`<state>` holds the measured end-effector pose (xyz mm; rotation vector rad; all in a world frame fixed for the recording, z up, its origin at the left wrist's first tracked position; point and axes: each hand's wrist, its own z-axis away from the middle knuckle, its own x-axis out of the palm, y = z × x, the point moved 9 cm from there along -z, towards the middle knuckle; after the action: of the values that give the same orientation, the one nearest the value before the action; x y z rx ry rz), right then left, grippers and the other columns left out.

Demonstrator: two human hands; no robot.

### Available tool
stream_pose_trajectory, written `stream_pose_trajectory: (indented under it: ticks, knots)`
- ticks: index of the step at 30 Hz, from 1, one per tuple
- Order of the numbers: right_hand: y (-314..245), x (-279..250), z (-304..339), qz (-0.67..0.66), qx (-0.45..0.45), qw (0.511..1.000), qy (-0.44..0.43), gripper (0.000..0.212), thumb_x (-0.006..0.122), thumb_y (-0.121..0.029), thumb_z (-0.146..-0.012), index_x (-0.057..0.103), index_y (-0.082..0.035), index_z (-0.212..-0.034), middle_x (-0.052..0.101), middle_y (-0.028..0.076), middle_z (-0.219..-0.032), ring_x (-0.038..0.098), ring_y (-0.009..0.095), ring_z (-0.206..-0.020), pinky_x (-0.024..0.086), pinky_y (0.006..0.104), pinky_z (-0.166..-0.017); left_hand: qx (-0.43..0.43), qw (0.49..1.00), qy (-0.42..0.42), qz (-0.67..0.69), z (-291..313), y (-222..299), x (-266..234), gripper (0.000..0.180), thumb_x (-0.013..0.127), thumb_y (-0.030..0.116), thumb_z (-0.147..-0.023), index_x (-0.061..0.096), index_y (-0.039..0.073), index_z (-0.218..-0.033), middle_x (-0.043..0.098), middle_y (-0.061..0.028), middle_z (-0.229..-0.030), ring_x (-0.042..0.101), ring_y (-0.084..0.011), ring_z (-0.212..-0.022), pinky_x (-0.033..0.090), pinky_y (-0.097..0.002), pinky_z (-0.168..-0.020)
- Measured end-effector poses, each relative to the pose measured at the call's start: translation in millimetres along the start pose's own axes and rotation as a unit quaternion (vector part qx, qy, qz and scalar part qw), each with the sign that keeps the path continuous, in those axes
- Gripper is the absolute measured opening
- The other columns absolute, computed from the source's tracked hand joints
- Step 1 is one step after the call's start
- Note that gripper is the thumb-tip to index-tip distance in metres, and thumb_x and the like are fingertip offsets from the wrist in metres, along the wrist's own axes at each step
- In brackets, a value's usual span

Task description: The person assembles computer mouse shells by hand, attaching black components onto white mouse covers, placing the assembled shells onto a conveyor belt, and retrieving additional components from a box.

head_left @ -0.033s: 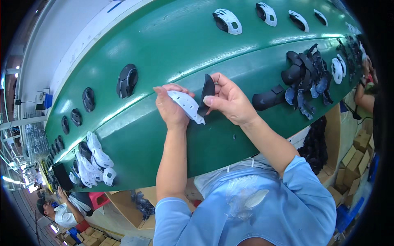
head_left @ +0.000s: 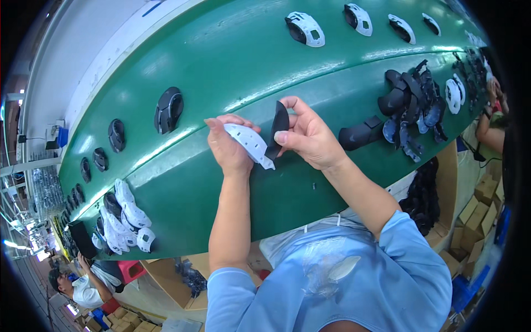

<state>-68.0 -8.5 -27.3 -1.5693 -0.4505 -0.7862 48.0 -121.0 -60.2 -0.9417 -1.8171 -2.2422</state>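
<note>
Above the green workbench, my left hand is closed round a white curved plastic shell with small slots in it. My right hand pinches a black curved plastic cover between thumb and fingers. The cover is upright, close by the shell's right edge; I cannot tell whether the two touch. To the right of my right hand lies a black curved part, beside a heap of black covers. On the left is a pile of white shells, some with black parts.
Black mouse-shaped pieces stand in a row at the left. White-and-black shells line the far right. Cardboard boxes with black parts sit below the bench. A co-worker is at lower left; another person's arm shows at the right edge.
The whole view has shifted very slightly, so the bench and pieces appear a little further left. Both hands keep the same hold on the white shell and the black cover.
</note>
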Motion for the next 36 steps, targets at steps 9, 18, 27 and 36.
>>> stream_pose_trajectory:
  ticks: [9,18,27,36]
  knots:
    - [-25,12,-6,0.334,-0.110,0.934,-0.056,0.044,0.061,-0.006,-0.096,0.058,-0.001,-0.139,0.063,0.005,-0.097,0.059,0.014,-0.091,0.048,0.0294,-0.084,0.091,0.989,-0.043,-0.104,7,8,14,0.059,0.053,0.056,-0.100,0.061,0.000,-0.083,0.064,-0.0099,-0.077,0.065,-0.0183,-0.070,0.054,-0.0307,-0.067]
    - [-31,23,8,0.558,-0.262,0.785,0.064,0.035,0.070,-0.019,-0.093,0.071,-0.010,-0.126,0.064,0.007,-0.094,0.060,0.023,-0.083,0.051,0.0348,-0.075,0.171,0.976,0.014,-0.133,18,16,7,0.054,0.058,0.051,-0.100,0.061,-0.001,-0.084,0.064,-0.0095,-0.081,0.064,-0.0164,-0.075,0.052,-0.0303,-0.071]
    - [-27,18,5,0.575,-0.247,0.780,0.021,0.038,0.070,-0.025,-0.093,0.070,-0.006,-0.126,0.069,0.010,-0.105,0.062,0.025,-0.084,0.050,0.0361,-0.074,0.153,0.982,0.009,-0.113,16,9,1,0.047,0.061,0.043,-0.101,0.061,-0.001,-0.084,0.064,-0.0097,-0.082,0.064,-0.0173,-0.077,0.053,-0.0304,-0.072]
    - [-15,19,4,0.484,-0.217,0.847,0.037,0.038,0.067,-0.022,-0.095,0.068,-0.005,-0.129,0.065,0.012,-0.106,0.059,0.025,-0.089,0.048,0.0368,-0.081,0.188,0.964,0.014,-0.186,21,15,11,0.046,0.059,0.044,-0.102,0.061,0.002,-0.083,0.063,-0.0044,-0.080,0.055,-0.0089,-0.070,0.044,-0.0241,-0.063]
